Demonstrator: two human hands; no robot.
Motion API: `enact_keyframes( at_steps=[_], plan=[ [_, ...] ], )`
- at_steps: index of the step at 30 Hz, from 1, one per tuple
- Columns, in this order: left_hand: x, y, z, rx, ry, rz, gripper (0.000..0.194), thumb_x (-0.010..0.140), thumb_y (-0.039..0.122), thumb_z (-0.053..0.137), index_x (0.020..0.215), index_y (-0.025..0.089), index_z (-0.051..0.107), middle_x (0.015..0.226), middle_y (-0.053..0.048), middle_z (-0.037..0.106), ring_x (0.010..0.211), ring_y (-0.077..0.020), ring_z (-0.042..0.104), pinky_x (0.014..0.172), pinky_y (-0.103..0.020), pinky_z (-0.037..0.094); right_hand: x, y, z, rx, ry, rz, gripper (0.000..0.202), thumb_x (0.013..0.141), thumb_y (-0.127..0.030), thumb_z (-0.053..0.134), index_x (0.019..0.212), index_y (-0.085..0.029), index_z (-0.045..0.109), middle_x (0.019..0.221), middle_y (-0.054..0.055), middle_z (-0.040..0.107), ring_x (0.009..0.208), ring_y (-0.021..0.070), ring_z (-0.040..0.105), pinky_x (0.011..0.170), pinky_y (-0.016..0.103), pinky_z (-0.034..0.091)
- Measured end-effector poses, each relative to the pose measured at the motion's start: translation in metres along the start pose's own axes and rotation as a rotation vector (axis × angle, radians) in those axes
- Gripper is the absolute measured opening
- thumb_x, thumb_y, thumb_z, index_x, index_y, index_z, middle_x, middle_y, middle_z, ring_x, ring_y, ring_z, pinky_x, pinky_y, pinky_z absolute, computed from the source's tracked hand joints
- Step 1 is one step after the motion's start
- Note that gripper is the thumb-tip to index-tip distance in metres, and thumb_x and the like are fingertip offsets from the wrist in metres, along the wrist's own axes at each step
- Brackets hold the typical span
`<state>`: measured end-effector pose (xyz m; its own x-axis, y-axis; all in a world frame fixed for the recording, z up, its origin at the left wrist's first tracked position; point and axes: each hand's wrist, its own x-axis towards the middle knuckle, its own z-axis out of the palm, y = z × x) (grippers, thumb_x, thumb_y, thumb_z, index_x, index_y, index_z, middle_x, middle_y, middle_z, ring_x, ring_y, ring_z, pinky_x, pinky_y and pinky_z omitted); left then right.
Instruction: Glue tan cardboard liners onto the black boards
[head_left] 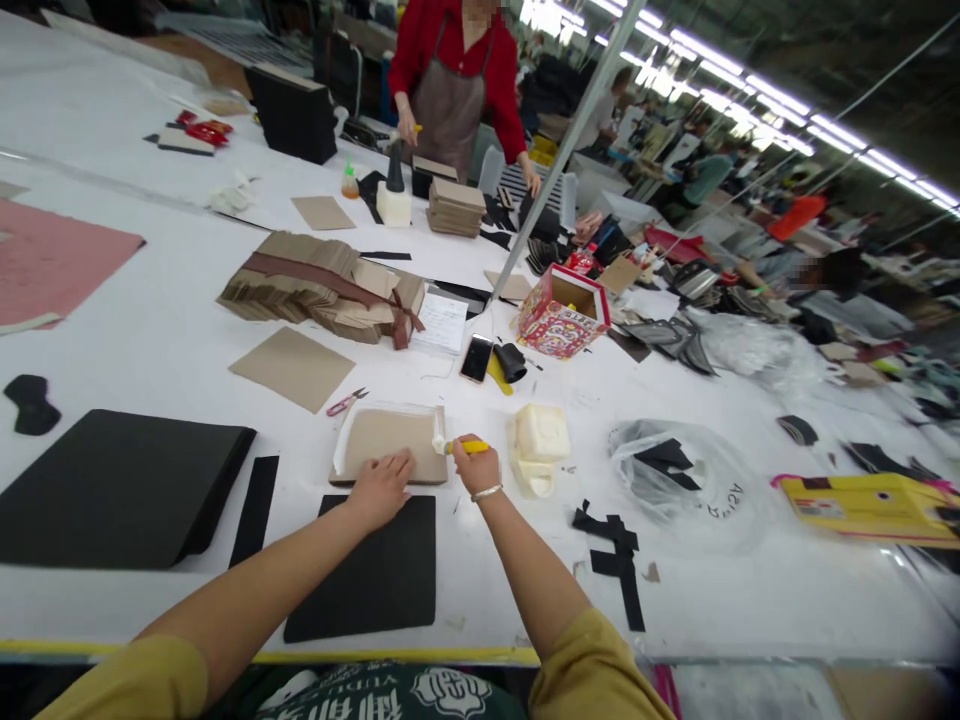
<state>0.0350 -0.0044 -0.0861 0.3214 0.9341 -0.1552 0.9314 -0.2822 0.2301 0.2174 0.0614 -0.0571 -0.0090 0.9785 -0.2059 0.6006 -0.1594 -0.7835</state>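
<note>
A tan board (pixel 375 432) lies flat before me, with white glue along its left, top and right edges. My left hand (pixel 386 482) rests on its lower part, fingers stretched out. In my right hand (pixel 474 465) is a brush (pixel 466 447) with a yellow handle; its white-coated head touches the board's right edge. Just right of that hand stands a whitish glue container (pixel 541 440). Below the board lies a black rectangular sheet (pixel 375 585), partly under my left forearm. A pair of thread snips (pixel 346 402) sits above the board's left corner.
Stacked tan boards (pixel 322 285), a phone (pixel 476 358) and a patterned box (pixel 562 310) stand farther back. Black sheets (pixel 112 490) lie at left. Black strips (pixel 619 560) and a plastic bag (pixel 675 470) lie at right. Across the table a person in red sleeves (pixel 457 80) works.
</note>
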Motion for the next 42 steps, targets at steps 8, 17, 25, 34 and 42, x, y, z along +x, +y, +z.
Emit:
enact_keyframes(
  at_steps=[8, 17, 25, 34, 42],
  plan=[
    [0.027, -0.006, -0.022, 0.073, -0.101, 0.038, 0.038, 0.072, 0.03, 0.055, 0.107, 0.013, 0.054, 0.112, -0.015, 0.053, 0.101, -0.0291, 0.047, 0.08, -0.042, 0.042, -0.078, 0.013, -0.019, 0.283, 0.117, -0.008, 0.026, 0.076, -0.045, 0.051, 0.079, -0.021, 0.061, 0.053, -0.004, 0.054, 0.042, 0.0108, 0.051, 0.044, 0.022, 0.044],
    [0.028, 0.002, -0.036, 0.009, -0.066, 0.093, 0.031, 0.073, 0.037, 0.054, 0.096, 0.016, 0.056, 0.089, -0.011, 0.058, 0.081, -0.0226, 0.057, 0.075, -0.035, 0.045, -0.088, 0.005, -0.049, 0.489, 0.182, -0.076, 0.051, 0.075, -0.052, 0.054, 0.114, -0.019, 0.054, 0.072, 0.002, 0.063, 0.05, 0.0126, 0.058, 0.051, 0.027, 0.052],
    [0.011, 0.003, -0.053, 0.047, -0.001, 0.126, 0.018, 0.076, 0.015, 0.043, 0.086, 0.014, 0.058, 0.085, -0.011, 0.06, 0.078, -0.0217, 0.059, 0.07, -0.033, 0.047, -0.096, 0.006, -0.049, 0.589, 0.046, -0.124, 0.038, 0.08, -0.052, 0.048, 0.099, -0.019, 0.047, 0.079, 0.003, 0.064, 0.055, 0.0137, 0.062, 0.055, 0.029, 0.053],
    [-0.045, -0.023, -0.134, -0.804, 0.973, -0.403, 0.017, 0.071, 0.033, 0.057, 0.078, 0.017, 0.055, 0.07, 0.0, 0.057, 0.064, -0.014, 0.057, 0.063, -0.029, 0.051, -0.079, -0.033, -0.003, 0.591, 0.095, -0.203, 0.023, 0.076, -0.037, 0.054, 0.086, -0.022, 0.04, 0.07, -0.003, 0.058, 0.06, 0.0116, 0.061, 0.052, 0.022, 0.048],
    [-0.068, 0.013, -0.129, -1.653, 1.026, -0.478, 0.025, 0.061, 0.029, 0.068, 0.073, 0.014, 0.052, 0.07, 0.003, 0.056, 0.063, -0.0093, 0.056, 0.058, -0.028, 0.053, -0.074, -0.05, 0.03, 0.949, 0.096, -0.004, 0.033, 0.071, -0.037, 0.058, 0.086, -0.023, 0.033, 0.066, -0.007, 0.057, 0.059, 0.0099, 0.059, 0.052, 0.021, 0.048]
  ],
)
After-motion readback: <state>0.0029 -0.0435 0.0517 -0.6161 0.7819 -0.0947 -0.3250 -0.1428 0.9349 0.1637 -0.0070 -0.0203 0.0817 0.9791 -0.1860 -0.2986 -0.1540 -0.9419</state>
